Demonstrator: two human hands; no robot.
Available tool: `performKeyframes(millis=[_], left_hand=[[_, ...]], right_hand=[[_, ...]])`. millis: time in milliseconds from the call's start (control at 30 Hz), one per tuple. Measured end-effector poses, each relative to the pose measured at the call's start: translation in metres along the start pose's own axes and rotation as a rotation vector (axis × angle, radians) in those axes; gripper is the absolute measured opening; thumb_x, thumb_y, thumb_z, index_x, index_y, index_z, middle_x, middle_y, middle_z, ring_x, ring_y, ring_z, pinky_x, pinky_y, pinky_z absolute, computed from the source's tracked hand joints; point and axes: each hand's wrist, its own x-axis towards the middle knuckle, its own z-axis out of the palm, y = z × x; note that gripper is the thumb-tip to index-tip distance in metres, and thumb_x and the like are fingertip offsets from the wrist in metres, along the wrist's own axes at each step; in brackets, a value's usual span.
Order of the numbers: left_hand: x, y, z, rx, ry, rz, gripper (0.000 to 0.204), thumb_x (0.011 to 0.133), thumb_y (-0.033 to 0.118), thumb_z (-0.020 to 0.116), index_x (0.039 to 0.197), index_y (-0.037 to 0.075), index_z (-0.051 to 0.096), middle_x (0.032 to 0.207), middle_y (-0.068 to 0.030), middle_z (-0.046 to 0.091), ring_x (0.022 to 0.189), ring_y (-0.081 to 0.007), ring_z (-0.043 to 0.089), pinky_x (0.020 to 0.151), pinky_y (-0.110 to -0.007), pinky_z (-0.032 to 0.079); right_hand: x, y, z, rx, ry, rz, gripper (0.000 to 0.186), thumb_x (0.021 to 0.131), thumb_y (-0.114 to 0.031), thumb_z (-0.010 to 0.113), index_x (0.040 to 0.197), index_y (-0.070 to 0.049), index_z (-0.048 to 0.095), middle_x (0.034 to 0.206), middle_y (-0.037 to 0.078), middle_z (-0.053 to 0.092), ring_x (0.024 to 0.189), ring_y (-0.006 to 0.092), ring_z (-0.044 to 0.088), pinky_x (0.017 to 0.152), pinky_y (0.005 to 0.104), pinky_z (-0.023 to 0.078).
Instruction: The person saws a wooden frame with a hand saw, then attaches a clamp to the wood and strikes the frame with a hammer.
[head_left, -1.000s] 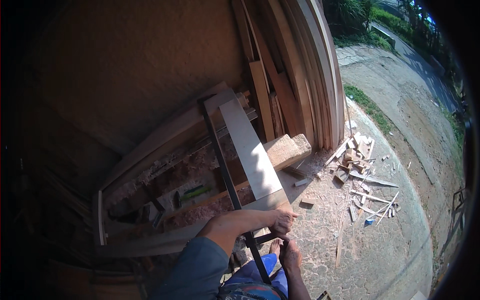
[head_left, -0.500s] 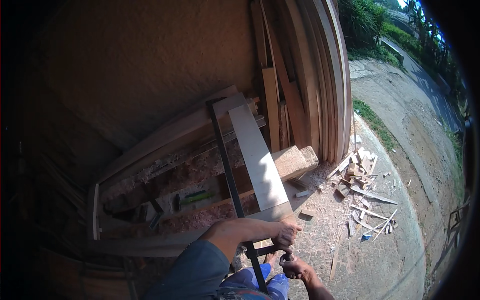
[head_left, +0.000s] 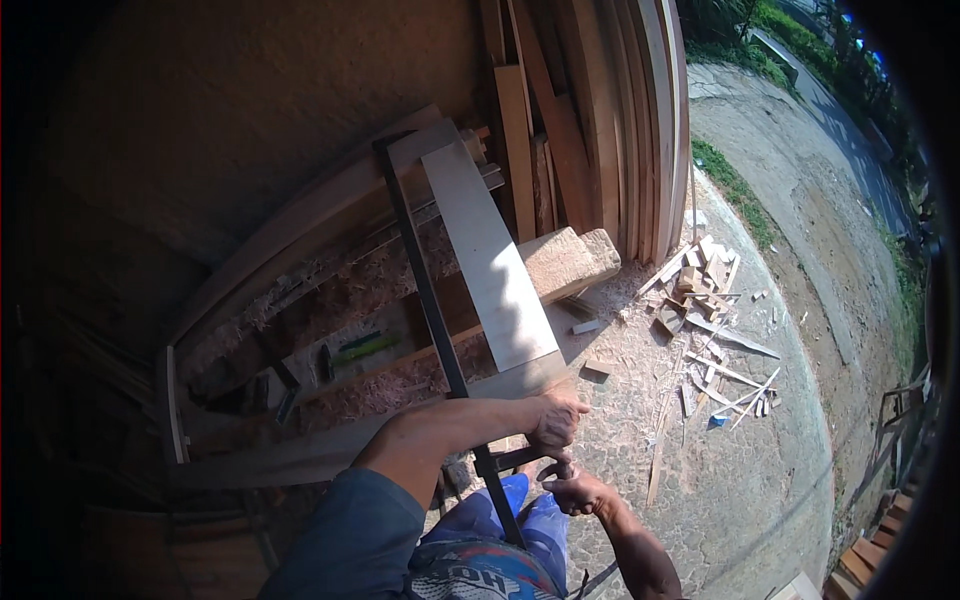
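Note:
A long dark bar clamp [head_left: 426, 285] spans a wooden frame [head_left: 300, 462], its far jaw hooked over the far side. Beside the bar, a pale flat board [head_left: 492, 262] lies across the frame, half in sunlight. My left hand [head_left: 555, 418] is closed at the clamp's near end, against the frame's near edge; its fingers partly hide the screw. Just below it, my right hand [head_left: 578, 490] has its fingers curled at the clamp's screw handle. The bar's near end runs down in front of my blue trousers.
Inside the frame lie wood shavings, a green-handled tool [head_left: 362, 347] and a dark metal tool [head_left: 285, 400]. A thick timber block [head_left: 565, 262] juts out under the pale board. Tall planks [head_left: 640, 130] lean on the wall. Offcuts [head_left: 705, 300] litter the concrete at right.
The view has tilted, so frame, clamp and hands sit higher and further left. My right hand's fingers have shifted on the screw handle. My left hand stays at the clamp's near end.

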Motion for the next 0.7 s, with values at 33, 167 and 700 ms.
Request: performKeyframes(millis=[33,167,700], left_hand=[[-0.004,0.002,0.003,-0.012,0.005,-0.017,0.063,0.099,0.053,0.046,0.057,0.013,0.072,0.058,-0.0089,0.067,0.072,-0.0287,0.07,0.112,-0.047,0.036],[-0.007,0.004,0.002,-0.004,0.046,-0.017,0.064,0.099,0.053,0.046,0.057,0.012,0.072,0.058,-0.009,0.067,0.071,-0.0278,0.07,0.106,-0.045,0.038],[-0.008,0.008,0.0,-0.022,0.047,-0.049,0.063,0.097,0.052,0.047,0.058,0.01,0.073,0.06,-0.0102,0.068,0.074,-0.0298,0.07,0.114,-0.047,0.034]], right_hand=[[-0.005,-0.004,0.016,-0.102,0.165,-0.04,0.04,0.095,-0.029,0.071,0.126,-0.008,0.057,0.059,0.005,0.055,0.044,0.0186,0.054,0.04,0.0328,0.04],[0.011,0.031,0.064,-0.651,0.966,-0.394,0.047,0.087,-0.024,0.077,0.129,-0.016,0.057,0.096,0.018,0.071,0.083,0.0428,0.07,0.069,0.0522,0.053],[0.042,0.062,0.051,-0.68,0.943,-0.414,0.04,0.089,-0.024,0.071,0.123,-0.009,0.055,0.089,0.018,0.07,0.083,0.0403,0.07,0.068,0.0511,0.053]])
